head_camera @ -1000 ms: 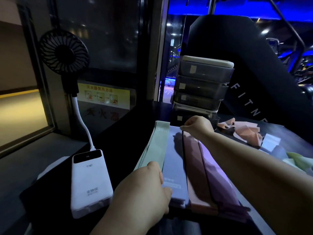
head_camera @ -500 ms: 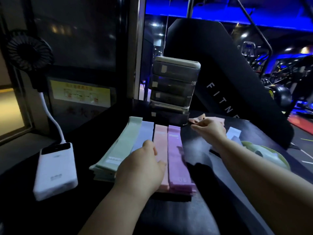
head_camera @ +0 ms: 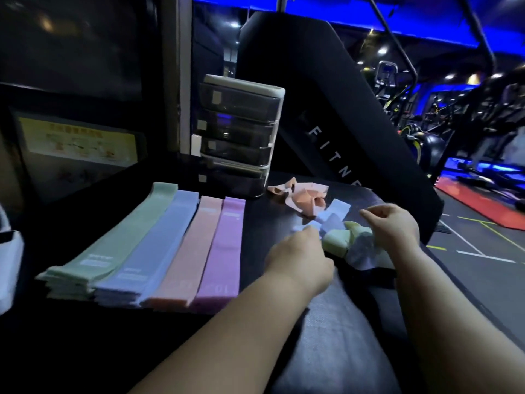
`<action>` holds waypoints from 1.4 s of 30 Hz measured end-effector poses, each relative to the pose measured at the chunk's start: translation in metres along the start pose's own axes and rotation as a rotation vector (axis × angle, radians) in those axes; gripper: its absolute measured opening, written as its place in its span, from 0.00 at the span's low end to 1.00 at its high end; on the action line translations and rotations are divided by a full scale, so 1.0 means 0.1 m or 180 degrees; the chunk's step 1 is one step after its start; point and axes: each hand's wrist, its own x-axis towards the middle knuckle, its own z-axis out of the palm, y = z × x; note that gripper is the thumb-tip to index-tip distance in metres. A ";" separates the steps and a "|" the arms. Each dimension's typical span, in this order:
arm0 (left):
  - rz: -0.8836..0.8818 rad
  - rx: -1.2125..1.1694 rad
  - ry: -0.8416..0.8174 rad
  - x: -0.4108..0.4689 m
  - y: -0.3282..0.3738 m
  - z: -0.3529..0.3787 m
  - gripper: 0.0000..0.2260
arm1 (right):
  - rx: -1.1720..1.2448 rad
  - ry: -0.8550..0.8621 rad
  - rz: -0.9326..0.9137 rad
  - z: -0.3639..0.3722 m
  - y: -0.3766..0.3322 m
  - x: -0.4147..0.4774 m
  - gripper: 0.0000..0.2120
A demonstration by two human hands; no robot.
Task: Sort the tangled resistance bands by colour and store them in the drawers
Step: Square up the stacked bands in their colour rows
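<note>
At the rear, the drawer unit (head_camera: 241, 132) hides its contents behind dark fronts; left hand (head_camera: 301, 257) meets tangled bands (head_camera: 338, 240), grip unclear; right hand (head_camera: 395, 226) hovers empty, loosely curled.

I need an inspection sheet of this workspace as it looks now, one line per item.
Surface: dark table.
Job's things: green stack, blue stack, pink stack and purple stack lie flat side by side; tangled bands to their right; drawer unit behind.
Clutter: white device at left edge.
Hands: left hand and right hand at the tangled bands; grip unclear.
Cables: nothing seen.
Surroundings: gym machines, yellow notice.
</note>
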 end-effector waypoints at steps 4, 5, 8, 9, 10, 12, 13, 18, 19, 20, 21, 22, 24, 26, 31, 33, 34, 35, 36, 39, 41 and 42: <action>-0.0122 0.0024 -0.0004 0.34 0.17 0.39 0.16 | 0.0030 0.0067 0.0375 -0.08 0.40 0.04 0.08; -0.0148 0.0017 -0.0003 0.41 0.20 0.46 0.17 | 0.0004 0.0093 0.0425 -0.13 0.46 0.06 0.11; -0.0292 -0.0023 -0.0028 0.60 0.31 0.59 0.23 | -0.0031 0.0051 0.0553 -0.19 0.62 0.16 0.27; -0.0352 -0.0022 -0.0040 0.66 0.33 0.61 0.25 | 0.0017 -0.0077 0.0591 -0.18 0.65 0.19 0.31; -0.0410 -0.0036 -0.0046 0.72 0.34 0.64 0.26 | 0.0075 -0.0246 0.0601 -0.16 0.67 0.21 0.33; -0.0485 -0.0086 -0.0069 0.79 0.29 0.71 0.24 | 0.0176 -0.0582 0.0604 -0.11 0.69 0.26 0.32; -0.0503 -0.0099 -0.0077 0.80 0.25 0.75 0.23 | 0.0200 -0.0729 0.0600 -0.10 0.69 0.27 0.33; -0.0451 -0.0233 -0.0045 0.83 0.10 0.78 0.20 | 0.0194 -0.1263 0.0584 -0.06 0.65 0.28 0.33; -0.0473 -0.0291 -0.0072 0.84 0.08 0.78 0.19 | 0.0190 -0.1237 0.0543 -0.05 0.65 0.28 0.31; -0.0514 -0.0363 -0.0082 0.84 0.06 0.77 0.18 | 0.0239 -0.1166 0.0492 -0.04 0.64 0.28 0.30; -0.0555 -0.0452 -0.0066 0.85 0.04 0.77 0.18 | 0.0323 -0.1085 0.0431 -0.05 0.62 0.28 0.28; -0.0558 -0.0513 -0.0007 0.84 0.02 0.76 0.18 | 0.0402 -0.1016 0.0390 -0.04 0.61 0.27 0.27; -0.0420 -0.0502 0.0240 0.83 0.01 0.71 0.15 | 0.0499 -0.0882 0.0334 -0.05 0.58 0.26 0.26; -0.0317 -0.0683 0.0631 0.82 -0.01 0.62 0.12 | 0.0553 -0.0757 0.0304 -0.04 0.56 0.25 0.25; -0.0538 -0.1903 0.1323 0.83 -0.06 0.44 0.07 | 0.0952 -0.0598 0.0233 -0.07 0.55 0.23 0.16; -0.0522 -0.2165 0.1408 0.84 -0.07 0.41 0.06 | 0.1256 -0.0540 0.0182 -0.09 0.54 0.22 0.13; -0.0494 -0.2238 0.1423 0.84 -0.08 0.41 0.06 | 0.1389 -0.0540 0.0155 -0.09 0.53 0.21 0.12; -0.0479 -0.2274 0.1413 0.85 -0.08 0.42 0.05 | 0.1451 -0.0571 0.0139 -0.09 0.53 0.21 0.12; -0.0471 -0.2291 0.1379 0.85 -0.09 0.43 0.05 | 0.1445 -0.0638 0.0142 -0.09 0.53 0.21 0.13; -0.0501 -0.2353 0.1282 0.86 -0.09 0.44 0.05 | 0.1187 -0.0839 0.0132 -0.05 0.54 0.20 0.20; -0.0581 -0.2335 0.1234 0.88 -0.11 0.43 0.06 | 0.0927 -0.0704 -0.0050 -0.06 0.48 0.16 0.20; -0.0624 -0.2324 0.1216 0.88 -0.12 0.43 0.06 | 0.0852 -0.0598 -0.0202 -0.09 0.43 0.13 0.17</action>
